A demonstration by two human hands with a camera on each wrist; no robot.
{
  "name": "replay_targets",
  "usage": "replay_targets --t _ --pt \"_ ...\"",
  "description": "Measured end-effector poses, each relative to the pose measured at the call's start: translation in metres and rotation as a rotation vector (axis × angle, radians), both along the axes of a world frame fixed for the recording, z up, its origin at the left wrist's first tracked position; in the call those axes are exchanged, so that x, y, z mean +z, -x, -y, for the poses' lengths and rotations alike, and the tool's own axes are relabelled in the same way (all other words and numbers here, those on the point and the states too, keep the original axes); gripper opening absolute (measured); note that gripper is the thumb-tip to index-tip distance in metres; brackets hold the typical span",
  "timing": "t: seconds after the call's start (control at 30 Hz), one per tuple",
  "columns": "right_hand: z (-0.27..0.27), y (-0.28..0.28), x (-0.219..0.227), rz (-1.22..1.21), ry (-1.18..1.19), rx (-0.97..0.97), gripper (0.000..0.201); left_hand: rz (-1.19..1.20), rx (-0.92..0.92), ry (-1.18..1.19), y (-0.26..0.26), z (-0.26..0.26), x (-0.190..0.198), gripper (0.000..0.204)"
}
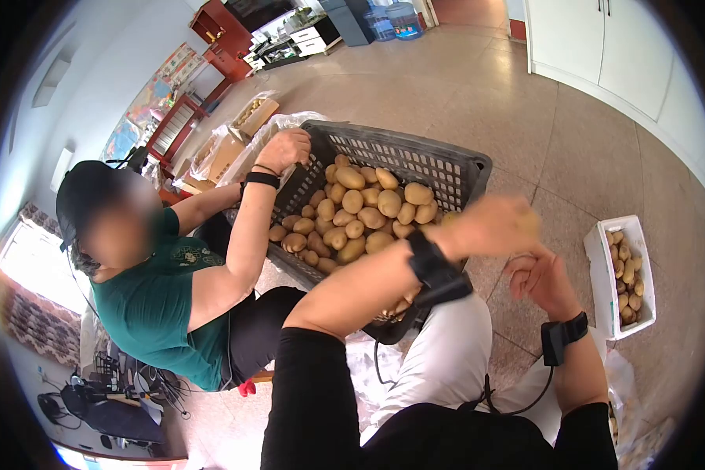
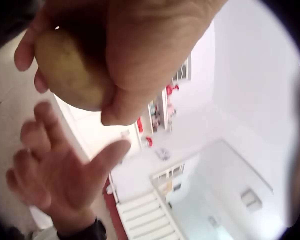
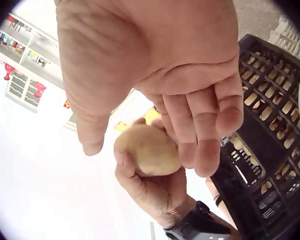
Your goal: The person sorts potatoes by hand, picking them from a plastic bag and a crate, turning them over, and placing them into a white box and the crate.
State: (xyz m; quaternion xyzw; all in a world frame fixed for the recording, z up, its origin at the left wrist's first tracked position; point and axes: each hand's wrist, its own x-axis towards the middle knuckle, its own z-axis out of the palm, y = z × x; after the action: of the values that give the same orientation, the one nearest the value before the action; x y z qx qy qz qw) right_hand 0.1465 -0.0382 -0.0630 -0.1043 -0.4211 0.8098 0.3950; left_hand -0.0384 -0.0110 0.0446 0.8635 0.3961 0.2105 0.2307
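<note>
Left hand (image 2: 140, 50) grips potato (image 2: 70, 75) above open right hand (image 2: 55, 170).

Bright daylight, window glare lower left — fisheye-warped edges with dark vignette, wrist views washed out and blurred.

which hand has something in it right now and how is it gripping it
The left hand holds a potato, fingers and thumb curled round its sides. The right hand is open beside it, holding nothing.
</note>
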Motion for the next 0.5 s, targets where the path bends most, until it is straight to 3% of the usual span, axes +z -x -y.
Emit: replay_targets --t 0.03,0.07,0.1,0.13,0.23,0.27,0.33,0.37,0.43,0.5 --pt "-0.002 -0.002 0.002 -0.010 0.007 0.013 0.058 0.224 0.133 0.192 0.015 -0.008 0.006 0.028" --pt "-0.002 -0.004 0.003 -0.013 0.019 0.003 0.058 0.292 0.370 0.541 0.032 -0.011 0.027 0.032" --pt "-0.003 -0.007 0.005 0.012 0.033 -0.060 0.056 0.525 0.082 0.349 0.073 -0.023 0.009 0.036" --pt "-0.004 -0.008 0.005 0.035 0.043 -0.123 0.055 0.824 0.309 0.684 0.103 -0.027 0.006 0.036" --pt "-0.004 -0.012 0.005 0.015 0.048 -0.145 0.051 1.122 0.907 0.902 0.184 -0.043 -0.012 0.034" --pt "-0.004 -0.013 0.005 0.011 0.052 -0.154 0.051 1.237 1.012 0.909 0.220 -0.050 -0.034 0.033" --pt "-0.001 -0.014 0.004 0.057 0.084 -0.143 0.048 1.265 1.096 0.660 0.271 -0.036 -0.063 0.037" --pt "-0.003 -0.014 0.004 0.064 0.106 -0.153 0.048 1.310 1.141 0.712 0.311 -0.041 -0.087 0.040" --pt "-0.002 -0.013 -0.004 0.070 0.094 -0.154 0.044 1.530 1.169 0.860 0.305 -0.016 -0.062 0.041" --pt "-0.001 -0.013 -0.010 0.073 0.109 -0.153 0.042 1.631 1.171 0.762 0.352 -0.035 -0.102 0.042"
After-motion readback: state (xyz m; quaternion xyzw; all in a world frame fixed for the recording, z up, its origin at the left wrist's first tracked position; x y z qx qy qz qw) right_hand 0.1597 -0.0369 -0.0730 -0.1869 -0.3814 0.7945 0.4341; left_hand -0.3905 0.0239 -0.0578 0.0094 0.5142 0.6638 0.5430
